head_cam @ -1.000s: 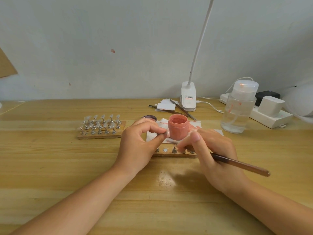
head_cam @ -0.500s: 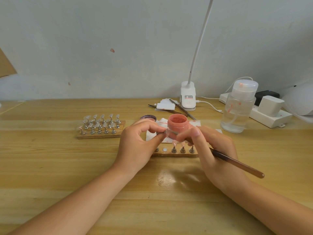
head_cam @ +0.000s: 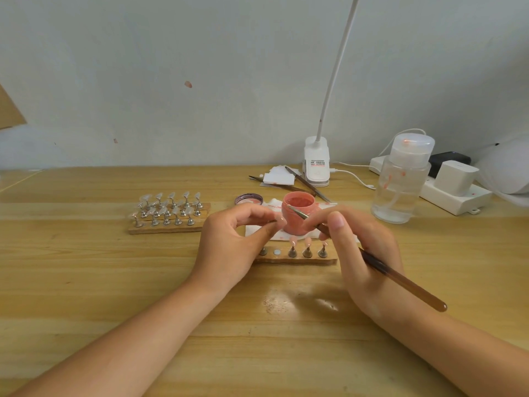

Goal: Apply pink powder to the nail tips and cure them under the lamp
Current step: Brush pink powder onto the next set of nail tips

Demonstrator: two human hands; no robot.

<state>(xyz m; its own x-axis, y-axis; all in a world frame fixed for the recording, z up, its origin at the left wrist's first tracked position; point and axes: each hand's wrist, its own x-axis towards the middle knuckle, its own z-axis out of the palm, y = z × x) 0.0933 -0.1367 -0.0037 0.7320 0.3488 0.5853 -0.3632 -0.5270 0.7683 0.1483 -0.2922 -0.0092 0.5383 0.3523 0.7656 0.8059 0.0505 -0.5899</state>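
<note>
The left hand (head_cam: 229, 247) pinched something small between thumb and forefinger, too hidden to name; the right hand (head_cam: 360, 253) gripped a brush (head_cam: 400, 277) whose tip reached over the open pink powder jar (head_cam: 299, 213), which stood on a white sheet mid-counter toward the far edge. Both hands covered the ends of the near wooden strip (head_cam: 294, 259); three pink nail tips (head_cam: 307, 241) showed there; the lamp (head_cam: 316, 161) head was cut off above.
</note>
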